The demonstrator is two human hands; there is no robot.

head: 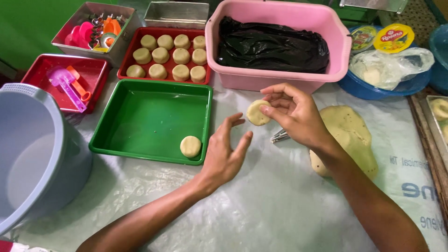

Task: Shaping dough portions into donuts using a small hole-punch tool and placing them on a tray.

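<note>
My right hand (296,114) pinches a small round disc of pale dough (256,113) between thumb and fingers, held above the table. My left hand (225,149) hovers just below and left of it, fingers spread, holding nothing. A green tray (116,140) lies left of the hands with one dough round (190,146) in its near right corner. Behind it, a red tray (127,65) holds several dough rounds in rows. A large flat slab of dough (351,135) lies on the table under my right forearm.
A pink tub (280,79) lined with a black bag stands behind the hands. A grey bucket (28,154) sits at far left. Another red tray (93,70) holds plastic tools; a metal box (93,11) holds cutters. A blue bowl (373,91) is at right. A metal tool (279,136) lies under my right hand.
</note>
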